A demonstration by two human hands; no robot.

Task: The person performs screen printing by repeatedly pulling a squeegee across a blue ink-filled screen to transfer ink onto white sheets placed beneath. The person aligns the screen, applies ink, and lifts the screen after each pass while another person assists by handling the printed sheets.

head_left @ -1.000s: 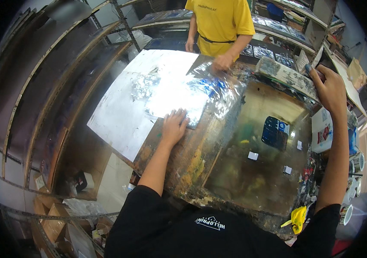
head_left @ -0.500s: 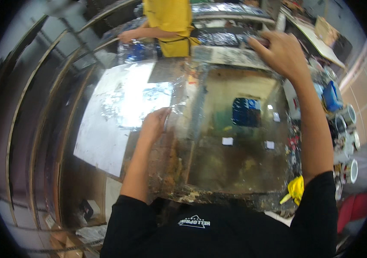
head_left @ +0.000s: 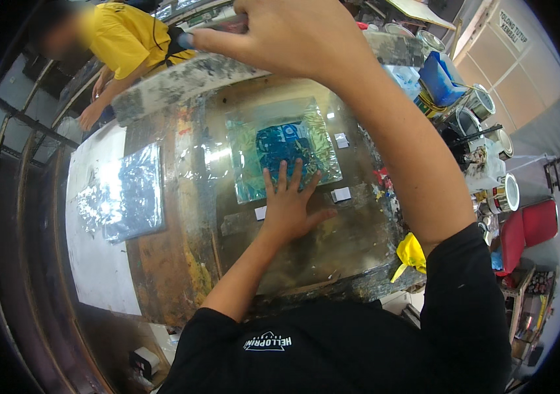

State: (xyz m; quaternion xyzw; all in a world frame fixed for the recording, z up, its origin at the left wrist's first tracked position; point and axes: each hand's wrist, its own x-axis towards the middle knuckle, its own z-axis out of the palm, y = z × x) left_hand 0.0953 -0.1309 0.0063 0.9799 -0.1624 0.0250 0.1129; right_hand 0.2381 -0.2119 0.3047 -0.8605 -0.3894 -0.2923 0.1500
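Note:
My left hand [head_left: 293, 210] lies flat with fingers spread, its fingertips on a clear plastic bag [head_left: 244, 180]. Under the bag, a dark blue printed patch [head_left: 283, 141] shows through on the glassy work surface [head_left: 306, 262]. Small white pads [head_left: 341, 194] sit around the bag. My right hand [head_left: 293, 39] is raised at the far side, fingers curled around something reddish and mostly hidden. Behind that hand runs a long paint-smeared grey bar [head_left: 162, 92]. Left of the work surface, a stack of clear plastic bags [head_left: 139, 197] rests on a white sheet [head_left: 99, 269].
A person in a yellow shirt [head_left: 122, 39] stands at the far left. Paint cans [head_left: 506, 192] and a blue container [head_left: 440, 77] line the right side. A yellow cloth or bag [head_left: 411, 255] lies at the near right corner. Rack rails [head_left: 27, 217] stand at left, a red chair [head_left: 529, 233] at right.
My left hand has moved right from the bag stack to the glassy surface, where a clear bag now lies over the blue patch. The view has shifted; my right hand stays raised and curled.

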